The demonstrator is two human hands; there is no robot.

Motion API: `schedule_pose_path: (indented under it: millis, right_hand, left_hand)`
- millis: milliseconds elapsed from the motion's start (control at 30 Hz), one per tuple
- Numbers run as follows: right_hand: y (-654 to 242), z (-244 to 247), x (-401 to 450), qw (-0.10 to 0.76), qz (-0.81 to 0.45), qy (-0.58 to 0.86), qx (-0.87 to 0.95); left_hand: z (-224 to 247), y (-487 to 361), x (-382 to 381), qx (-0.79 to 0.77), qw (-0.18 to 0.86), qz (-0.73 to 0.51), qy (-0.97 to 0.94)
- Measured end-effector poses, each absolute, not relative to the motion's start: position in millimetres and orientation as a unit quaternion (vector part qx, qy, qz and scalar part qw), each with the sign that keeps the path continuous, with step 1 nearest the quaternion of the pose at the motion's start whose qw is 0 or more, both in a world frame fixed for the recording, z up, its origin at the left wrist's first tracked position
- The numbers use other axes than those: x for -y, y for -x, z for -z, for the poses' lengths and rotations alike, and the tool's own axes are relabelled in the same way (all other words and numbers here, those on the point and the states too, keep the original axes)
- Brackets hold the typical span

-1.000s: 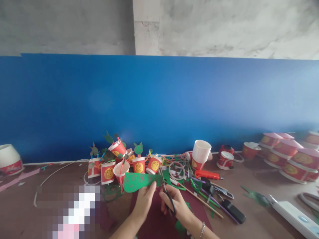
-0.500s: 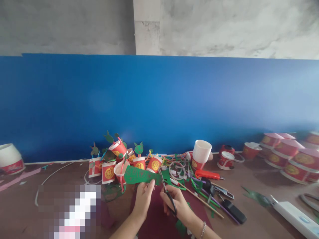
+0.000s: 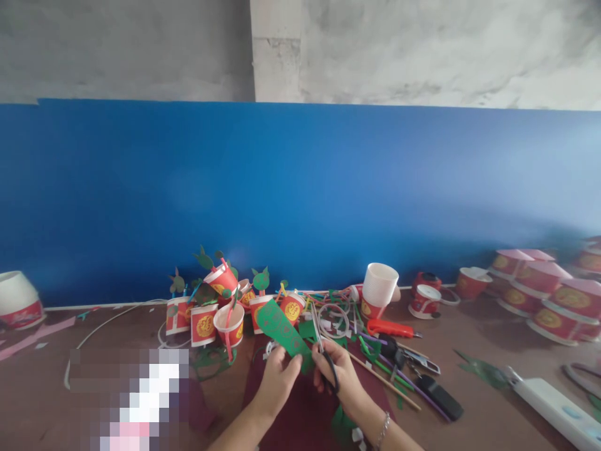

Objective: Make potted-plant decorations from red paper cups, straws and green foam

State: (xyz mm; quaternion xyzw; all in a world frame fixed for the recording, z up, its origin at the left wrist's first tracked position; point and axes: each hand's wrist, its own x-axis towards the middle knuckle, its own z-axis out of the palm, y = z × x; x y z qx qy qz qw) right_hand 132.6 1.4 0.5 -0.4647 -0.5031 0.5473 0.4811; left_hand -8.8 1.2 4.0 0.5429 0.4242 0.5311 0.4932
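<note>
A green paper strip (image 3: 280, 327) with outlines drawn on it is pinched in my left hand (image 3: 277, 382), its far end tilted up to the left. My right hand (image 3: 342, 376) grips black-handled scissors (image 3: 330, 363), whose blades point up and away beside the strip's right end. Both hands are over a dark red sheet (image 3: 300, 416) on the brown table. Just beyond the strip stand red and white paper cups (image 3: 203, 324), some with green paper shapes attached.
Behind the hands lie tangled pipe cleaners and a tape roll (image 3: 333, 321). Rightward are stacked white cups (image 3: 379, 283), an orange cutter (image 3: 390, 328), a black key fob (image 3: 440, 397), a white power strip (image 3: 556, 407) and pink-topped cups (image 3: 558, 318). A blue wall panel (image 3: 282, 188) stands behind.
The green strip has turned, its far end swinging up and rightward. Both hands have shifted slightly right, and the scissors have moved with my right hand.
</note>
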Motion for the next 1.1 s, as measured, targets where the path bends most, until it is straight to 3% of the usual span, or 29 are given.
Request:
schedule_pose_path:
  millis: [200,567,933,1100]
  right_hand:
    - [-131.1,-2.4,-0.8,0.542,-0.532,0.453,0.467]
    - [-125.3,-7.8,5.4,0.536,-0.552,0.453,0.450]
    - [-118.6,2.4,8.9,0.371,-0.625,0.398,0.559]
    - [-117.5,7.0,9.3,0.369,-0.588,0.408,0.593]
  left_hand:
    - [-7.0,4.9,-1.4,-0.410,0.494,-0.508,-0.575]
    - [-12.6,3.2,1.3,-0.424,0.551,-0.535,-0.480]
    - [-5.7,12.6,-13.4,-0.449,0.519,-0.641,-0.344]
    - [-2.6,8.9,-11.4,-0.414,0.550,-0.630,-0.358]
